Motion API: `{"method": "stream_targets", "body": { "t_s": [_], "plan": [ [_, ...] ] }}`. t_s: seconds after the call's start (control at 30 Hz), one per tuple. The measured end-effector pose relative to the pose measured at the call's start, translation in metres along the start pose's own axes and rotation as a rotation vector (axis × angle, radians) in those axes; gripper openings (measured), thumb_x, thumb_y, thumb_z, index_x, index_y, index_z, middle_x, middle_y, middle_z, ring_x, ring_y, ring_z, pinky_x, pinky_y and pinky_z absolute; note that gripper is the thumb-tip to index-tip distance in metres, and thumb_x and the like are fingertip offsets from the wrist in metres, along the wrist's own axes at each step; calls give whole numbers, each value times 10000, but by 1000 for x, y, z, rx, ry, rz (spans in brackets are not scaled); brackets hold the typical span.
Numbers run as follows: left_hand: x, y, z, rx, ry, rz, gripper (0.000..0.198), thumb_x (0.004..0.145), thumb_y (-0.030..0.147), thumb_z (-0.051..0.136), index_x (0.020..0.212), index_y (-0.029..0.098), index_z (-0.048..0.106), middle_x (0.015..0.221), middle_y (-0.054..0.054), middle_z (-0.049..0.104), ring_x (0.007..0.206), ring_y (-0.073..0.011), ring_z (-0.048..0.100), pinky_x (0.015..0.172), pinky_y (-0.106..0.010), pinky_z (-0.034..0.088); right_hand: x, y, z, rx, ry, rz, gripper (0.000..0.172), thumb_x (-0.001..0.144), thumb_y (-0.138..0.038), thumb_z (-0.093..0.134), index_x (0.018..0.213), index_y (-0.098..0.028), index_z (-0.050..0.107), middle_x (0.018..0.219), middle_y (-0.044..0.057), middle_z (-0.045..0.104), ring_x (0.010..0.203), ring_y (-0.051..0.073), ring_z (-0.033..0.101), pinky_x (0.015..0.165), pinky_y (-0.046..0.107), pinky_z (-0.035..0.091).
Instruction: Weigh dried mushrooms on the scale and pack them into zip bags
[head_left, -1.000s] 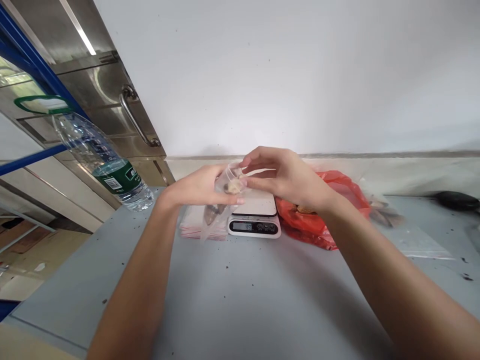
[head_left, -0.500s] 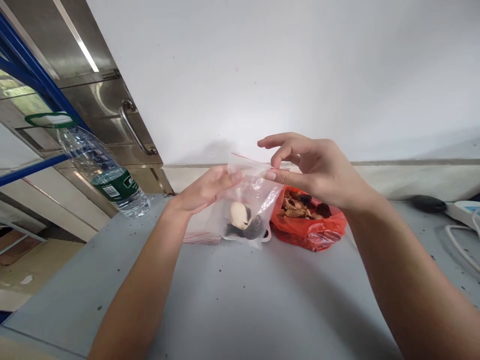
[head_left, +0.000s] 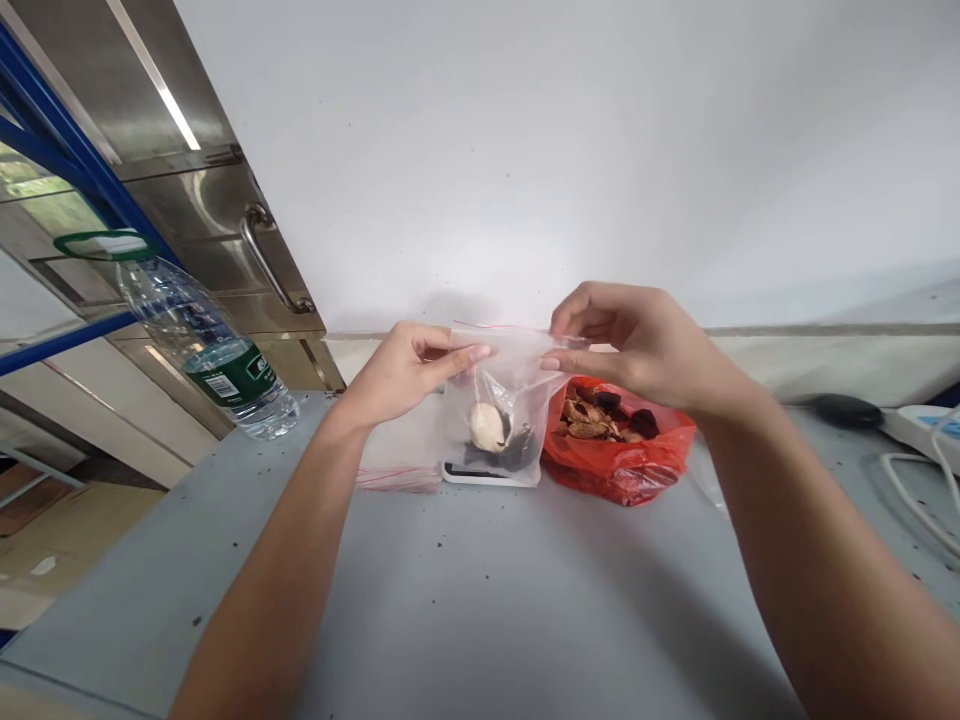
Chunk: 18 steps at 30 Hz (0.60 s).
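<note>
A clear zip-lock bag (head_left: 517, 385) hangs upright between my two hands, its red seal line along the top. Inside it lie a pale, cream-coloured round slice (head_left: 488, 427) and some dark dried pieces (head_left: 517, 448). My left hand (head_left: 412, 370) pinches the bag's upper left edge between thumb and fingers. At the upper right corner, my right hand (head_left: 615, 340) is closed on the bag with thumb and fingertips. Behind and below the bag shows a white, flat device with a dark strip (head_left: 491, 478), partly hidden, which looks like a small scale.
A stack of flat zip-lock bags (head_left: 397, 478) lies left of the device. An open red plastic bag (head_left: 622, 465) of dried brown and dark pieces stands on the right. A large water bottle (head_left: 232, 370) is at left; a black mouse (head_left: 847, 410) and white cable (head_left: 919, 490) lie far right.
My right hand has closed its raised fingers onto the bag's top right corner. My left hand has shifted its grip, thumb now in front, and the bag's top is spread flatter between both hands.
</note>
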<state>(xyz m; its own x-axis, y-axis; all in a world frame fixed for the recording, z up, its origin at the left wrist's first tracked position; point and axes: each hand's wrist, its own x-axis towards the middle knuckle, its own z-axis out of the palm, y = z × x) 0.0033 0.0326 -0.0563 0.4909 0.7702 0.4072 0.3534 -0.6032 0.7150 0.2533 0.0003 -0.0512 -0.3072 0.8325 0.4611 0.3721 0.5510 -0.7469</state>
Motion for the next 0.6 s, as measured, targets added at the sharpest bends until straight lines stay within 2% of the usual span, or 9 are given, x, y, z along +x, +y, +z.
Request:
{"method": "stream_targets", "body": {
  "t_s": [0.1, 0.2, 0.3, 0.47, 0.6],
  "plan": [
    [0, 0, 1, -40, -13, 12, 305, 883, 421, 751, 719, 167, 789, 733, -49, 772, 714, -174, 691, 680, -266, 539, 0, 3, -4, 57, -3, 81, 354, 717, -460, 878, 942, -251, 700, 629, -25, 664, 600, 187, 641, 569, 340, 511],
    [-1, 1, 2, -77, -41, 17, 224, 876, 380, 773, 815, 168, 816, 782, -47, 796, 770, -186, 735, 738, -276, 579, 1, 5, -6, 69, -1, 158, 311, 689, -468, 905, 783, -225, 736, 643, 17, 705, 593, 185, 650, 535, 331, 497],
    [-2, 0, 3, -100, 11, 2, 233, 866, 385, 800, 895, 154, 825, 808, -62, 805, 796, -201, 761, 764, -295, 611, 3, 7, -7, 87, -19, 186, 346, 656, -500, 930, 668, -216, 734, 636, 33, 714, 577, 171, 635, 515, 320, 483],
    [-2, 0, 2, -148, 46, -16, 240, 853, 390, 809, 825, 153, 832, 802, -78, 818, 782, -216, 783, 750, -309, 651, 1, 11, -9, 126, -40, 143, 353, 697, -514, 907, 660, -201, 748, 648, 42, 709, 596, 157, 619, 531, 318, 476],
    [-4, 4, 0, -173, 74, -23, 180, 813, 348, 820, 765, 176, 841, 756, -65, 818, 767, -233, 794, 740, -325, 665, 0, 18, -6, 199, -18, 108, 374, 692, -467, 913, 590, -198, 673, 579, 3, 635, 552, 122, 549, 494, 293, 414]
  ]
}}
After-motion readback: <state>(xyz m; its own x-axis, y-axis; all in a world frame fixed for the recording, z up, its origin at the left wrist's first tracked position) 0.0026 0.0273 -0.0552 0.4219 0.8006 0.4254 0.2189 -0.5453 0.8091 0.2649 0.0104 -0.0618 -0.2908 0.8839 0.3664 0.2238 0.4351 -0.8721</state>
